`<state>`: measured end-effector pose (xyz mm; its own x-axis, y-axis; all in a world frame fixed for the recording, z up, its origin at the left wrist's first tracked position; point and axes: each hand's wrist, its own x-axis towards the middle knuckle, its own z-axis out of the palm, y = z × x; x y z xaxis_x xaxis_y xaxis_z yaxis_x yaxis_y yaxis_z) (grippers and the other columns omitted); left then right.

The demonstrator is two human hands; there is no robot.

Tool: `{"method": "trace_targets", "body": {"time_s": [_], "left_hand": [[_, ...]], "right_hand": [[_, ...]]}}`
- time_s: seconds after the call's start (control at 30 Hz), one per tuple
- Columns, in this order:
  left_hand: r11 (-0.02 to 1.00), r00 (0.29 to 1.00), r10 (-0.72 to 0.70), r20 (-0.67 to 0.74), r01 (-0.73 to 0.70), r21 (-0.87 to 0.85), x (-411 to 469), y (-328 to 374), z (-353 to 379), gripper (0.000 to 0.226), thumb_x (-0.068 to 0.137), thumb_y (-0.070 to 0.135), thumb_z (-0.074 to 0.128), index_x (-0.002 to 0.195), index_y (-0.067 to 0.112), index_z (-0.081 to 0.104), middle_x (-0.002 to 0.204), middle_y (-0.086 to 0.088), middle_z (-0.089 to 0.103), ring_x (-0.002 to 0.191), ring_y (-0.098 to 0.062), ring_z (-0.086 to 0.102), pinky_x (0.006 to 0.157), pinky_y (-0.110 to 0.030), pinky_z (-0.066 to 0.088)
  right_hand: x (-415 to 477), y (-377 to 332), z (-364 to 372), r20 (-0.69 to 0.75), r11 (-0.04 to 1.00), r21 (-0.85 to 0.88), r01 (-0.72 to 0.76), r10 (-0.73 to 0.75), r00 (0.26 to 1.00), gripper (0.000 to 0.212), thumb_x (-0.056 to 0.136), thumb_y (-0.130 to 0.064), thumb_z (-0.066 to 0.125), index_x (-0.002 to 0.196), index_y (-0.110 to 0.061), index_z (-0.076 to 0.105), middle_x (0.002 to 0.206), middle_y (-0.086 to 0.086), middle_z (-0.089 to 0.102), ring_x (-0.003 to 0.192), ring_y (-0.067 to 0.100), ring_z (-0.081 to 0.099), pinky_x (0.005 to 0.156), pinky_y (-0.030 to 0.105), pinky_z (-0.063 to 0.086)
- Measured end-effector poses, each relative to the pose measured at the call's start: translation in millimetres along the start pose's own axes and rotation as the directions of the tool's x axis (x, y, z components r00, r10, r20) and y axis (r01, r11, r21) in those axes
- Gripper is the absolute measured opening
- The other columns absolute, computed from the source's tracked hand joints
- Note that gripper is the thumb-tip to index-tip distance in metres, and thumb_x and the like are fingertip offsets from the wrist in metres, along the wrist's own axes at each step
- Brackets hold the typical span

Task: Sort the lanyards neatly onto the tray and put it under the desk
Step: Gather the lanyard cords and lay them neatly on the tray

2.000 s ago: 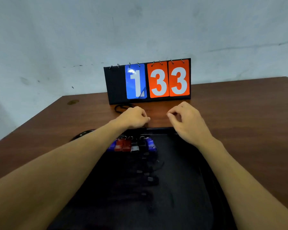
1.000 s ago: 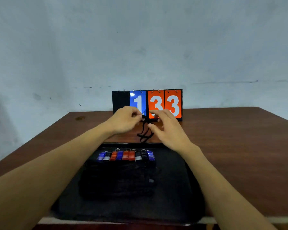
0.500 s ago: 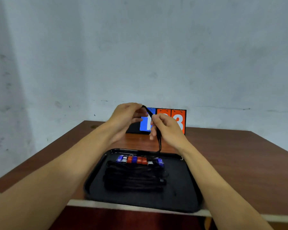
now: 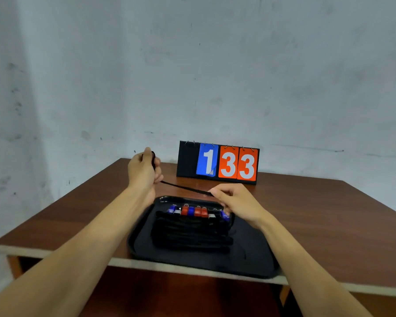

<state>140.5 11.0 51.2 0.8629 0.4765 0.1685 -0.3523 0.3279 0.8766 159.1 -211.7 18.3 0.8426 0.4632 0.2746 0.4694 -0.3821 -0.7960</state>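
A black lanyard (image 4: 185,188) is stretched taut in the air above the far end of the black tray (image 4: 254,255). My left hand (image 4: 143,170) grips one end, raised at the left. My right hand (image 4: 236,201) pinches the other end lower, just above the tray's far right part. Several black lanyards (image 4: 190,234) lie side by side on the tray, their blue, red and silver clips (image 4: 194,211) lined up along the far side. The tray sits on the brown desk (image 4: 329,225), overhanging its front edge.
A flip scoreboard (image 4: 217,163) reading 1 33 stands at the back of the desk against a grey wall. Bare desk surface lies left and right of the tray. The desk's pale front edge (image 4: 55,253) runs below my forearms.
My hands have moved apart, the left up and to the left, the right down toward the tray, and the lanyard between them is pulled straight. The camera has pulled back and tilted up.
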Motion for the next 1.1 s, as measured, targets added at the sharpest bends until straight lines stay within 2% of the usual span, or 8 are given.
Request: {"method": "trace_targets", "body": {"time_s": [0.13,0.3,0.43,0.5,0.6,0.73,0.97,1.1], "left_hand": [[0.982,0.999,0.029,-0.039,-0.021,0.188,-8.6,-22.5,-15.6,0.028,0.102,0.027,0.040,0.078,0.013,0.045,0.064,-0.002,0.044,0.041,-0.011,0.027,0.038,-0.021,0.025],[0.959,0.985,0.127,-0.114,-0.093,0.266,-8.2,-38.1,-29.4,0.016,0.102,0.031,0.037,0.094,0.019,0.044,0.071,0.001,0.046,0.050,-0.010,0.033,0.049,-0.027,0.031],[0.905,0.966,0.200,-0.165,-0.118,0.408,-4.6,-48.5,-42.6,0.016,0.100,0.033,0.038,0.093,0.020,0.045,0.074,0.002,0.050,0.062,-0.017,0.043,0.066,-0.036,0.037],[0.876,0.972,0.216,-0.088,-0.153,0.457,-8.0,-52.6,-40.0,0.016,0.100,0.032,0.041,0.091,0.020,0.047,0.073,0.003,0.053,0.067,-0.018,0.046,0.068,-0.036,0.039],[0.825,0.971,0.197,0.135,-0.239,0.512,-19.6,-55.1,-28.0,0.009,0.098,0.024,0.048,0.096,0.018,0.054,0.077,0.003,0.057,0.066,-0.010,0.049,0.069,-0.031,0.042],[0.715,0.896,0.198,0.398,-0.409,0.566,-34.6,-52.2,-14.6,0.013,0.097,0.011,0.048,0.100,0.018,0.059,0.079,0.000,0.061,0.055,-0.006,0.048,0.057,-0.022,0.045],[0.569,0.799,0.212,0.563,-0.569,0.594,-43.4,-42.2,-12.3,0.019,0.096,0.001,0.046,0.106,0.015,0.038,0.083,-0.007,0.061,0.081,-0.016,0.061,0.072,-0.021,0.048],[0.564,0.764,0.177,0.620,-0.595,0.572,-43.8,-43.8,-14.0,0.024,0.095,0.008,0.052,0.106,0.018,0.033,0.078,0.003,0.064,0.082,-0.012,0.065,0.079,-0.032,0.053]], "right_hand": [[-1.3,17.8,1.0,-0.103,0.992,0.047,-0.114,0.118,0.988,0.016,0.091,-0.030,0.062,0.093,-0.014,0.063,0.061,-0.005,0.055,0.049,0.006,0.045,0.049,0.017,0.038],[-6.8,25.4,-2.8,-0.237,0.993,-0.040,-0.110,0.097,0.967,0.023,0.083,-0.034,0.070,0.078,-0.013,0.062,0.065,-0.011,0.059,0.048,-0.011,0.051,0.058,0.015,0.037],[-13.1,27.2,-8.2,-0.277,0.993,0.019,-0.117,0.118,0.954,0.023,0.084,-0.032,0.069,0.083,-0.009,0.065,0.062,-0.009,0.057,0.042,-0.006,0.048,0.050,0.011,0.036],[-13.4,25.8,-5.6,-0.280,0.995,0.025,-0.101,0.104,0.954,0.022,0.085,-0.031,0.068,0.086,-0.009,0.064,0.061,-0.006,0.057,0.041,-0.004,0.046,0.045,0.010,0.036],[-9.0,19.2,6.0,-0.218,0.997,-0.047,-0.068,0.056,0.974,0.017,0.087,-0.032,0.067,0.086,-0.015,0.066,0.067,-0.009,0.060,0.048,-0.006,0.051,0.055,0.012,0.038],[-2.2,6.2,19.1,-0.137,0.999,-0.035,-0.024,0.019,0.990,0.017,0.088,-0.031,0.065,0.087,-0.016,0.071,0.073,-0.001,0.069,0.053,0.001,0.053,0.055,0.016,0.042],[6.8,-10.0,25.1,-0.065,0.980,0.169,-0.105,0.117,0.991,0.047,0.093,-0.048,0.051,0.090,-0.006,0.072,0.074,0.008,0.070,0.051,0.009,0.054,0.045,0.015,0.039],[8.1,-16.6,32.5,-0.093,0.991,0.121,-0.065,0.077,0.993,0.044,0.090,-0.048,0.055,0.085,-0.007,0.070,0.073,0.009,0.068,0.049,0.006,0.051,0.046,0.014,0.038]]}}
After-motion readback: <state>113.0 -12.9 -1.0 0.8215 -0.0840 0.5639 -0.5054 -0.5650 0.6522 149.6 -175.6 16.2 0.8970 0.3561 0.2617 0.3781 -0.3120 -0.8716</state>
